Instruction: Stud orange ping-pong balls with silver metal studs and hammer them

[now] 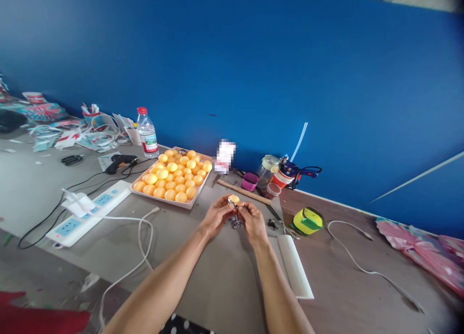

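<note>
Hands (217,217) holding orange ball (235,198) over grey tabletop (223,281); blue wall (235,73) behind.

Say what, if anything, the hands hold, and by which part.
The left hand and right hand hold a ball around its lower edge; exact contact is too small to tell.

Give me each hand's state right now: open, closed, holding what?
Left hand: closed, holding an orange ball.
Right hand: closed at the ball; what it pinches is too small to tell.
</note>
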`<control>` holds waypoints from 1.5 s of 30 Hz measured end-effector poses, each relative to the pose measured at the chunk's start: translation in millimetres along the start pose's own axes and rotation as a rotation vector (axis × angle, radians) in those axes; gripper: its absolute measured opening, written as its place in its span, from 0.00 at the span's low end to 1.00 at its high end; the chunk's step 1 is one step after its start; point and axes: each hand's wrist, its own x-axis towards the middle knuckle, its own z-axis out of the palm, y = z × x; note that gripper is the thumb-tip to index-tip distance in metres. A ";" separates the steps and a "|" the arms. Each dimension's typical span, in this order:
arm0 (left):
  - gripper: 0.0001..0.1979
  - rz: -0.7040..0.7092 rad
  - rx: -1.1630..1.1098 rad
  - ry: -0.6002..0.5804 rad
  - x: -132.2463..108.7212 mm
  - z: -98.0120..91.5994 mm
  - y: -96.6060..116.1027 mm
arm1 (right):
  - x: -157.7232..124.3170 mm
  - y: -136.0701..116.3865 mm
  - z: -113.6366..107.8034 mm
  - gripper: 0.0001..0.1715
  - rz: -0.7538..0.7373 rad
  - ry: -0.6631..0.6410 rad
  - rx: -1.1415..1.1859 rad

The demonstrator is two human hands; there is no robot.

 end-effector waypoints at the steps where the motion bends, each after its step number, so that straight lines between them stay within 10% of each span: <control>1: 0.21 -0.001 0.001 0.002 0.0 -0.1 0.2 | 0.1 -0.1 0.0 0.12 0.004 0.004 0.001; 45: 0.20 0.041 -0.018 -0.032 -5.3 8.6 1.3 | 11.4 -2.0 -19.1 0.15 -0.124 0.111 -0.137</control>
